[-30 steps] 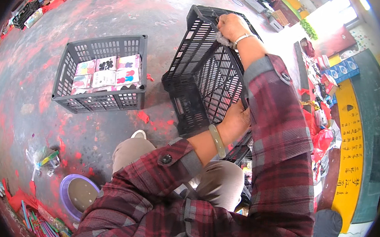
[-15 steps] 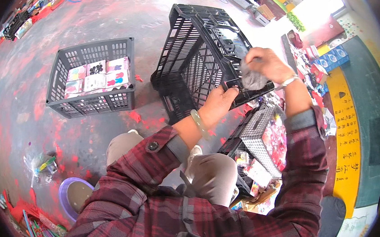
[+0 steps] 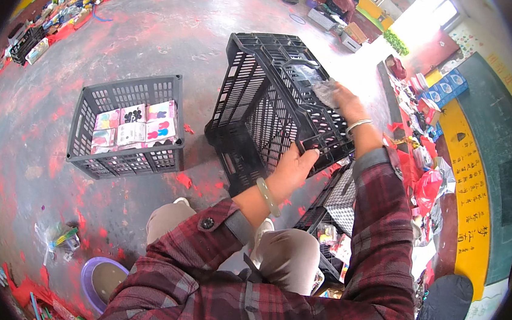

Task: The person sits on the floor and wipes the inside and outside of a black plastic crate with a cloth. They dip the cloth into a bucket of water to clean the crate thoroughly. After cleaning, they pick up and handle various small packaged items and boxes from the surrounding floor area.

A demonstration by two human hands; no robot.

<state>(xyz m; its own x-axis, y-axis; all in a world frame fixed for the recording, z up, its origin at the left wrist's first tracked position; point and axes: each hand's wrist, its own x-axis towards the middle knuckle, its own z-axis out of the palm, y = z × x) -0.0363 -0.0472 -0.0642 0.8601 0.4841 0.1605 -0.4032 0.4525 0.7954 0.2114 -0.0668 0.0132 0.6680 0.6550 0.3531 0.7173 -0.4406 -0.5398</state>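
Observation:
A large black plastic crate (image 3: 262,54) stands tipped on its side in front of me, its slatted interior facing left. My left hand (image 3: 292,168) is closed on the crate's near rim corner, thumb on the edge. Against the upturned latticed side, my right hand (image 3: 349,104) presses a crumpled grey cloth (image 3: 324,94), its fingers closed over it. Left of this crate sits a smaller dark grey crate (image 3: 122,169) on the floor, holding flat packs (image 3: 131,134) with coloured rabbit-shaped prints.
A purple basin (image 3: 88,279) of murky water stands at lower left, near a clear plastic bag (image 3: 57,237). On my right are a grey patterned basket (image 3: 342,204) and piled goods along the wall. Another person (image 3: 340,8) bends among boxes far off.
My right hand has moved the cloth up and left, onto the crate's upper side. My left hand keeps its hold on the rim. The whole view has shifted slightly.

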